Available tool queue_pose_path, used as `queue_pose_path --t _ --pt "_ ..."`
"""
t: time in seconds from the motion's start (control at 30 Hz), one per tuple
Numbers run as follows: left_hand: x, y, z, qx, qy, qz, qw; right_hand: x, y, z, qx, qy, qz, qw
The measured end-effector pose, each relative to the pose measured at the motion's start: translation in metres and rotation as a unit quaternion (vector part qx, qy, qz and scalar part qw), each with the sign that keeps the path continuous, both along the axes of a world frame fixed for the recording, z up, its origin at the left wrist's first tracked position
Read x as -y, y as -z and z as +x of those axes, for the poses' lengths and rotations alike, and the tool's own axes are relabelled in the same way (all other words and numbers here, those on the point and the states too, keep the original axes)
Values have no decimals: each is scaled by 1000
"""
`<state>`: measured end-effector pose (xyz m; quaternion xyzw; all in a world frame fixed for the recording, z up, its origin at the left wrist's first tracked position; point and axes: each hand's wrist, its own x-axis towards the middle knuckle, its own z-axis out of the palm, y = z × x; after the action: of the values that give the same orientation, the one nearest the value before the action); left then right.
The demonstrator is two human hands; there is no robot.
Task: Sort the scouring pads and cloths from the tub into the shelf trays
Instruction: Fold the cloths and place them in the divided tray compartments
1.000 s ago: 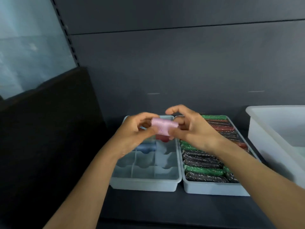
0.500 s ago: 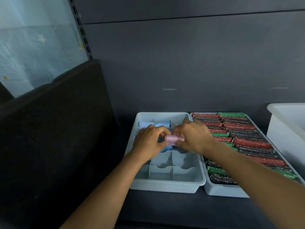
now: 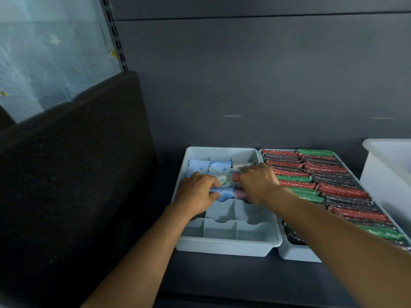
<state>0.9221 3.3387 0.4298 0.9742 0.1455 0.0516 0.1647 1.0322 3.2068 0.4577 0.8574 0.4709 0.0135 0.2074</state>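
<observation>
My right hand (image 3: 258,185) curls around the rolled pink cloth (image 3: 240,194), mid-depth in the right column of the pale-blue divided plastic tray (image 3: 222,248), my left hand (image 3: 196,194) gripping the neighbouring rolled blue cloth (image 3: 224,193); I should seat the pink one straight down.

No text, label, brand, number or sign could be read anywhere. The glittery wrappers of the scouring pads (image 3: 342,192) were too blurred for any print to be made out. No lettering was seen on the divided tray (image 3: 222,247) or the white tub (image 3: 382,181). Only small printed stars were shown on the pale blue sheet (image 3: 44,67).
</observation>
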Motion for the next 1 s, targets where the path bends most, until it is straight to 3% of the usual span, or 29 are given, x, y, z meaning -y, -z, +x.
queue_pose_path --t 0.17,0.3,0.43,0.57,0.7,0.9,1.0 --pt "3 -4 1 -10 -3 -5 1000 7 -2 8 -27 -12 -3 1000" --pt "13 -7 1 -20 -10 17 1000 32 -14 10 -154 -22 102 983" --pt "47 -16 8 42 -1 -28 999 74 -33 13 -208 -26 233 950" --pt "102 -28 33 68 29 -111 991 135 -44 23 -183 11 273 944" --pt "161 -39 59 75 79 -102 989 201 -51 45 -151 71 317 934" --pt "238 -45 84 65 169 -92 979 302 -56 99 -134 232 434 860" --pt "265 -43 96 52 184 -81 978 351 -51 132 -133 293 335 885"
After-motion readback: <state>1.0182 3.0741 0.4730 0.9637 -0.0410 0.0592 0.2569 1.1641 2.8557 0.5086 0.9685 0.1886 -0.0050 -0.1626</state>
